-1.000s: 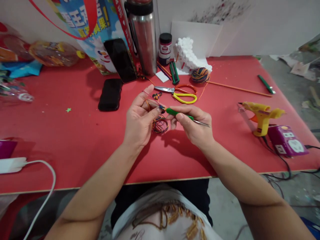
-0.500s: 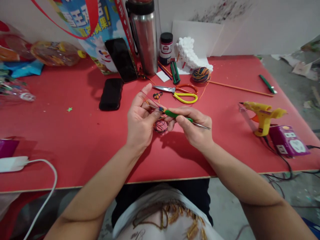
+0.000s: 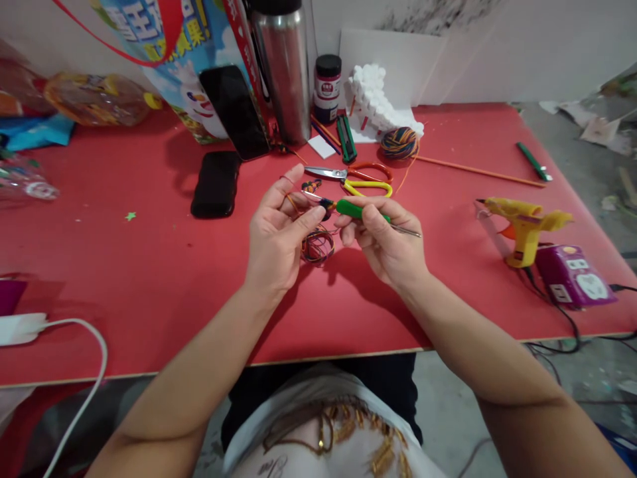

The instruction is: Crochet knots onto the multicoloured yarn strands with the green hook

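My right hand (image 3: 391, 236) grips a crochet hook (image 3: 350, 209) by its green handle, its metal tip pointing left. Thumb and fingers of my left hand (image 3: 281, 229) pinch a small dark piece of crochet work (image 3: 326, 207), which touches the hook's shaft. Multicoloured yarn runs over my raised left index finger. Below the pinch hangs a loose bundle of yarn (image 3: 317, 245). Just beyond my hands lie scissors (image 3: 355, 178) with one red and one yellow handle, and a small orange and dark crocheted piece (image 3: 312, 186).
Behind stand a steel flask (image 3: 284, 76), a jar (image 3: 327, 89) and a propped phone (image 3: 235, 113). A black case (image 3: 215, 184) lies left, a yarn ball (image 3: 399, 143) and green cutter (image 3: 346, 139) farther back. At right are a yellow glue gun (image 3: 525, 226) and purple box (image 3: 572, 277).
The hook has drawn slightly right and up, with more of its metal tip showing beyond the crochet work. My right hand's grip has shifted on the handle. The view has tilted slightly.
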The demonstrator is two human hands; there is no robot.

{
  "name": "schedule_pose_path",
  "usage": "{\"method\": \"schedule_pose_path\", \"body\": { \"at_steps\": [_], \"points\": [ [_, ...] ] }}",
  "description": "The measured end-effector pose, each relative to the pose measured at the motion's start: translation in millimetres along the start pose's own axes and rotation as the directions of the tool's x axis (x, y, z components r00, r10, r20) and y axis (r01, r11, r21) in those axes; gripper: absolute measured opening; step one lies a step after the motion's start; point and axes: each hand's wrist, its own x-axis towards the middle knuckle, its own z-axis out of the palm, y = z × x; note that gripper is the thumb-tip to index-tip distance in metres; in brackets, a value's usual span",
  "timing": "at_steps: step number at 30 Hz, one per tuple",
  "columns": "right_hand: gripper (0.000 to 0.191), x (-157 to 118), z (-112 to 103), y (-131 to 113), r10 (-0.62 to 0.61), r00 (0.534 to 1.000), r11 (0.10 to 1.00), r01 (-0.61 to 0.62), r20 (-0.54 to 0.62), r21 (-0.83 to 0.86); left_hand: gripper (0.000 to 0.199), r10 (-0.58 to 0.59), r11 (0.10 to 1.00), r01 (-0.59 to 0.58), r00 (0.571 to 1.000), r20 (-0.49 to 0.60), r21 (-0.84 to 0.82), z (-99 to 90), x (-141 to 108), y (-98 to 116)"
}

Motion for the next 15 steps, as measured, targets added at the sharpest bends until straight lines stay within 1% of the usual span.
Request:
{"method": "schedule_pose_path", "body": {
  "at_steps": [3,7,11,15],
  "points": [
    [0.021,0.5,-0.8,0.8,0.023,1.000,1.000,-0.023,-0.006,0.004,0.056,0.000,1.000,0.000,1.000,-0.026,-0.007,2.6,-0.4,0.4],
    [0.021,1.7,-1.3,2.1,0.021,1.000,1.000,-0.021,0.005,0.006,0.053,0.015,1.000,-0.015,1.000,-0.009,-0.016,2.9,-0.2,0.5],
    [0.024,2.1,-1.8,2.3,0.027,1.000,0.999,-0.028,-0.013,-0.018,0.053,0.017,1.000,-0.017,1.000,-0.003,-0.002,1.3,0.2,0.5],
    [0.020,1.2,-3.0,2.5,0.006,1.000,1.000,-0.006,0.009,-0.028,0.055,0.003,1.000,-0.003,1.000,-0.003,0.023,-1.0,0.5,0.5]
  ]
}}
